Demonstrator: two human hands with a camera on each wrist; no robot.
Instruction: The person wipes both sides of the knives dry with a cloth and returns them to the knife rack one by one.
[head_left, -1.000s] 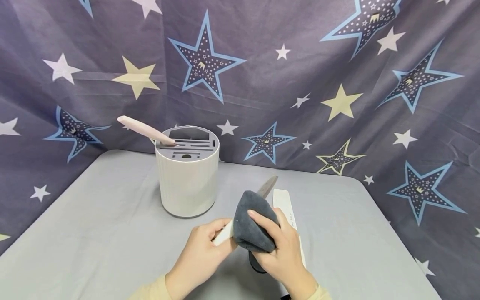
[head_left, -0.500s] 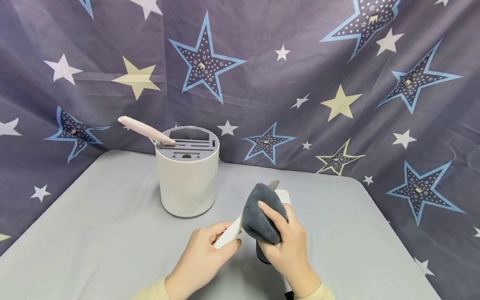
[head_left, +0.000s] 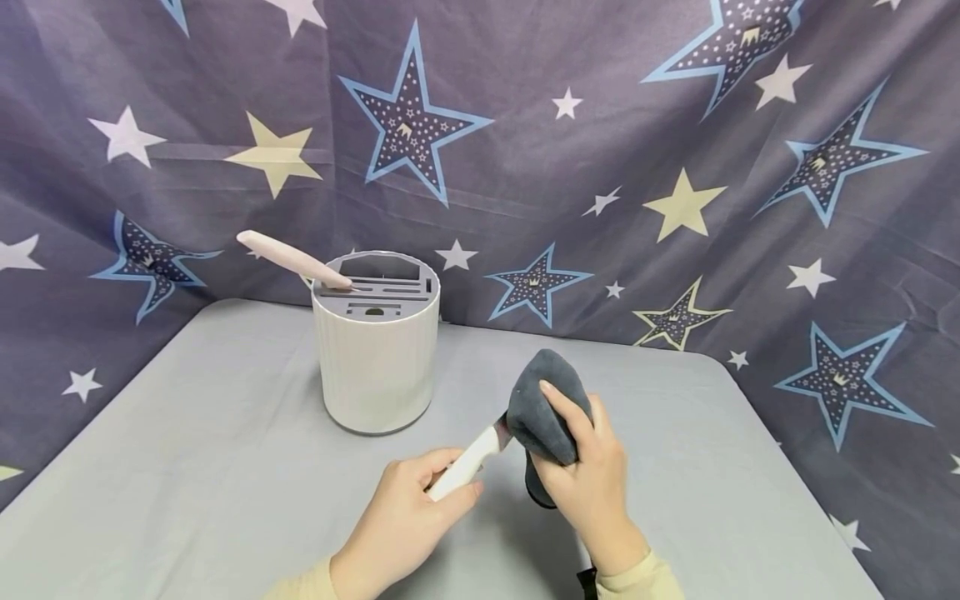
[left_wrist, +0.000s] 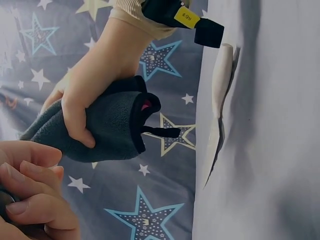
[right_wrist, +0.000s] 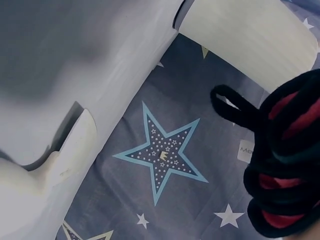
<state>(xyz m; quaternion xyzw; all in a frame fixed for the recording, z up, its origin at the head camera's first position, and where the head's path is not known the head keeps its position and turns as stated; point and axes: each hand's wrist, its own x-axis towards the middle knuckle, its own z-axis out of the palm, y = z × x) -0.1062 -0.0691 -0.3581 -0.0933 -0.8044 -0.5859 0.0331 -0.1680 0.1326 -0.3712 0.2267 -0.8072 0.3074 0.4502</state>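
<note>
My left hand (head_left: 405,517) grips the white handle of a kitchen knife (head_left: 468,465), which points up and to the right above the table. A dark grey cloth (head_left: 551,408) with black edging is folded round the blade, and my right hand (head_left: 596,487) pinches it there. Only a short piece of blade beside the handle shows; the tip is hidden. In the left wrist view, a second, white-handled knife (left_wrist: 223,80) lies on the table below my right hand. The right wrist view shows red inside the folded cloth (right_wrist: 290,165) and a black loop hanging from it.
A round white knife block (head_left: 378,367) with a grey slotted top stands left of centre at the back. A pink-handled knife (head_left: 292,260) leans out of it to the left. Behind the grey table (head_left: 225,433) hangs a star-patterned curtain (head_left: 525,167).
My right hand has slid the cloth up and rightward, away from the handle and over the blade tip. The blade's base has come into view. My left hand has stayed nearly still.
</note>
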